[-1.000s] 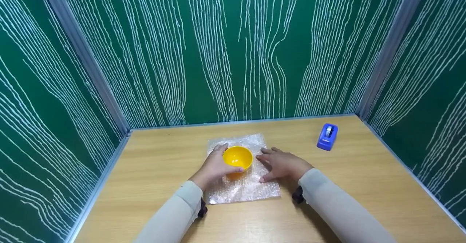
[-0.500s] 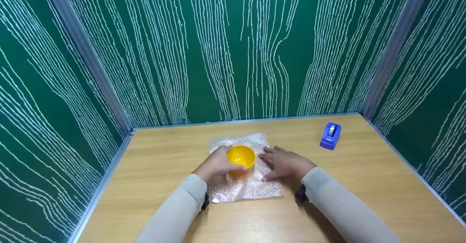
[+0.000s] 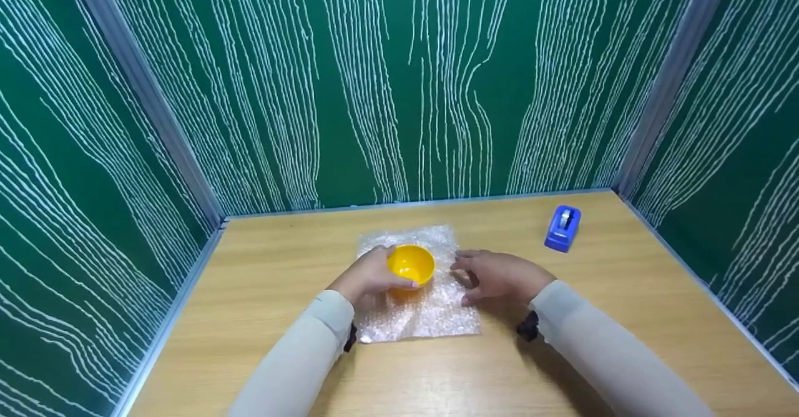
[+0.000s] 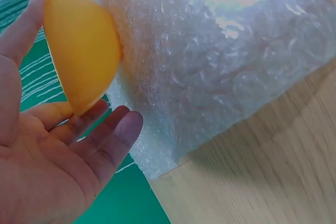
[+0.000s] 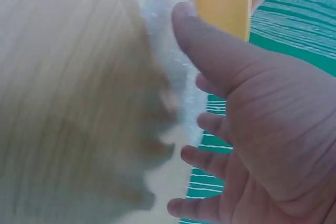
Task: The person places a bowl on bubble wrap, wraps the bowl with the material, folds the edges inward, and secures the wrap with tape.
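A small yellow bowl [image 3: 412,266] sits with its mouth up on a sheet of bubble wrap [image 3: 431,317], around the middle of the sheet. My left hand [image 3: 368,274] grips the bowl from the left, thumb at the near rim and fingers on the far side. In the left wrist view the bowl's round side [image 4: 86,45] shows between thumb and fingers, its base against the bubble wrap. My right hand [image 3: 502,274] hovers at the sheet's right edge, apart from the bowl, holding nothing. The right wrist view has its fingers [image 5: 205,161] spread and slightly bent.
A blue tape dispenser [image 3: 562,228] stands at the back right of the wooden table [image 3: 287,317]. Green panels [image 3: 349,92] with wavy white lines close off the back and both sides.
My right hand has drawn a little to the right, away from the bowl. The left hand keeps its grip, and the bowl stays at nearly the same spot on the bubble wrap.
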A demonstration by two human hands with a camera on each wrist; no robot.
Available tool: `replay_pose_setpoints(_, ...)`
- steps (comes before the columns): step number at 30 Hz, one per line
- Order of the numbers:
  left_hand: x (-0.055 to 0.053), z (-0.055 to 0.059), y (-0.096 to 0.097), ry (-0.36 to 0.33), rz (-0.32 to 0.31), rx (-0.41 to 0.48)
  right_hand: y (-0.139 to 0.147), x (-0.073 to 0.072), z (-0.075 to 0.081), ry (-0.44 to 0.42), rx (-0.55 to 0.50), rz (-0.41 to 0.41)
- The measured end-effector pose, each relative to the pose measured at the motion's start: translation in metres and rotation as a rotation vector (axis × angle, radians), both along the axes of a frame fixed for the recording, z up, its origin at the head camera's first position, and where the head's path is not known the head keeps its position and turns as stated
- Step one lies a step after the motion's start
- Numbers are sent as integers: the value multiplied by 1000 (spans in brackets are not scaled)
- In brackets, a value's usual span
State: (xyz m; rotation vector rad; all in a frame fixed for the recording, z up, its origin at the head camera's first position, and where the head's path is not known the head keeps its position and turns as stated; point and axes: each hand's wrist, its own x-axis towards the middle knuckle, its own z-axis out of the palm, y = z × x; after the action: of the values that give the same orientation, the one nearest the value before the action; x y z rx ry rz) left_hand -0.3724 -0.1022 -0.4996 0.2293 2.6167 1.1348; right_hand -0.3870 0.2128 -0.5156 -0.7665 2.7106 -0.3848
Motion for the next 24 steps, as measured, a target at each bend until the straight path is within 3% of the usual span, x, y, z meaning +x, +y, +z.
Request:
replay_pose_setpoints(7, -1, -3, -2, 33, -6, -58, -2, 13, 12, 65, 1, 123)
replay_pose_setpoints(18, 3, -2, -1, 10, 16, 1, 1, 25, 16, 59, 41, 156)
replay_pose_setpoints(24, 2, -4, -2, 31, 4, -7, -2, 26, 13, 65, 30, 172)
